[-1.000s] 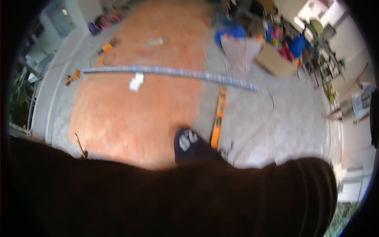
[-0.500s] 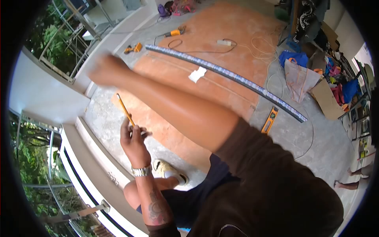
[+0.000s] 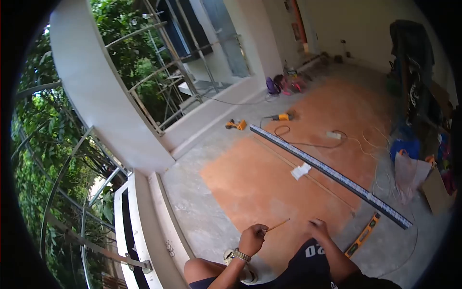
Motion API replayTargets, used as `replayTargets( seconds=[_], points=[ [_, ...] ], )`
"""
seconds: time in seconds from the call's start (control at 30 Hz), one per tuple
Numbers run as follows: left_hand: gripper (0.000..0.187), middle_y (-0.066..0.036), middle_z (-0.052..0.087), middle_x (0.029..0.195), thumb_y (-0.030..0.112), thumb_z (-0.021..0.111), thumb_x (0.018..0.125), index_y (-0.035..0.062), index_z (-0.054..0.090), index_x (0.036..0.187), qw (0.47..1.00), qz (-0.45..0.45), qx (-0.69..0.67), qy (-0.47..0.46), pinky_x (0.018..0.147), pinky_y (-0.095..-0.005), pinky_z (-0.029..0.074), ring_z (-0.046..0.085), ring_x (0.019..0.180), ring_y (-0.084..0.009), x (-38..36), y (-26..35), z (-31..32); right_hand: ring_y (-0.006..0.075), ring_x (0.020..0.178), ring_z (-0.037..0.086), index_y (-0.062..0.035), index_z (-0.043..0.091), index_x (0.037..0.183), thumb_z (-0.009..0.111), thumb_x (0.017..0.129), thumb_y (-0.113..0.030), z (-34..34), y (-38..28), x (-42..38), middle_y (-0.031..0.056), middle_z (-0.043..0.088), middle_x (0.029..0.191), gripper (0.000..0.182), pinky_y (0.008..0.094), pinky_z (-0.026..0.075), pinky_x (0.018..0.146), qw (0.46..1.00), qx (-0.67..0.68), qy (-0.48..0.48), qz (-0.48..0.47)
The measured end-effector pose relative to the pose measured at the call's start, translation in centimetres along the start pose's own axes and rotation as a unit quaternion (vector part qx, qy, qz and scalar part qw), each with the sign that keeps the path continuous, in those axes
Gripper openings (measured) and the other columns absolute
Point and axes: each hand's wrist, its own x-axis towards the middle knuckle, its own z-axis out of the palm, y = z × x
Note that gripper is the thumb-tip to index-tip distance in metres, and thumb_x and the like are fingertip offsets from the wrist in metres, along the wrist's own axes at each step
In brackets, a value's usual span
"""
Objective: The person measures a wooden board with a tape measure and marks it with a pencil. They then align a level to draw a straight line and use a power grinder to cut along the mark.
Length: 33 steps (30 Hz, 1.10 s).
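White "20" on dark shorts, pencil in left grip, right grip of unclear state

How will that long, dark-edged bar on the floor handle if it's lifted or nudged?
The bar is probably stiff, since it looks nearly straight along its length. Being so long and narrow, it may swing or dip at an end if gripped off-centre. It looks flat-sided, so a nudge would likely slide it rather than roll it.
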Motion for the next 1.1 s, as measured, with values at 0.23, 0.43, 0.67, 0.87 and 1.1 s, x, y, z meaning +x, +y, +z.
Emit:
replayTargets(
  seconds=[0.23, 0.43, 0.67, 0.87, 1.1],
  points=[
    [0.029, -0.009, 0.073, 0.082, 0.010, 0.073, 0.087, 0.0048, 0.070, 0.115, 0.992, -0.001, -0.121, 0.023, 0.067, -0.0309, 0.053, 0.067, 0.074, -0.0144, 1.1, -2.7, -0.8, 0.0393, 0.116, 0.059, 0.0062, 0.056, 0.118, 0.061, 0.090, -0.034, -13.7, 24.6, -5.9, 0.0223, 0.058, 0.127, 0.050, 0.0469, 0.048, 0.099, 0.797, -0.392, 0.209, 0.410],
    [0.050, -0.007, 0.070, 0.088, -0.005, 0.062, 0.086, 0.0020, 0.056, 0.135, 0.973, -0.070, -0.220, 0.016, 0.062, -0.0278, 0.053, 0.064, 0.072, -0.0143, 0.3, -1.2, -2.5, 0.0396, 0.123, 0.058, -0.0036, 0.045, 0.137, 0.057, 0.093, -0.047, -13.4, 45.0, -10.8, 0.0273, 0.051, 0.138, 0.063, 0.0469, 0.052, 0.098, 0.728, -0.486, 0.133, 0.464],
    [0.011, -0.004, 0.058, 0.080, 0.002, 0.054, 0.089, 0.0055, 0.055, 0.099, 0.951, -0.081, -0.273, 0.117, 0.064, -0.0315, 0.055, 0.061, 0.069, -0.0169, -1.8, 3.3, -7.8, 0.0368, 0.105, 0.068, -0.0026, 0.059, 0.123, 0.053, 0.087, -0.064, -13.2, 46.0, -10.3, 0.0216, 0.067, 0.115, 0.071, 0.0499, 0.054, 0.089, 0.818, -0.222, 0.245, 0.471],
    [0.015, -0.004, 0.054, 0.077, -0.002, 0.052, 0.085, 0.0102, 0.046, 0.090, 0.957, -0.053, -0.283, -0.019, 0.053, -0.0266, 0.046, 0.052, 0.063, -0.0135, -5.4, 4.3, -5.8, 0.0218, 0.082, 0.060, 0.0054, 0.044, 0.121, 0.070, 0.075, -0.013, -13.7, 18.0, -11.9, 0.0103, 0.059, 0.093, 0.056, 0.0346, 0.050, 0.071, 0.852, 0.191, 0.442, 0.208],
    [0.038, -0.019, 0.062, 0.113, 0.021, 0.076, 0.091, 0.0020, 0.045, 0.100, 0.965, 0.001, -0.139, -0.223, 0.077, -0.0340, 0.058, 0.067, 0.099, -0.0240, -2.7, 8.6, 4.4, 0.0115, 0.082, 0.058, -0.0098, 0.058, 0.122, 0.068, 0.094, -0.033, -10.3, -5.5, -0.8, 0.0008, 0.060, 0.094, 0.038, 0.0272, 0.049, 0.067, 0.930, 0.340, 0.132, 0.034]
  ],
)
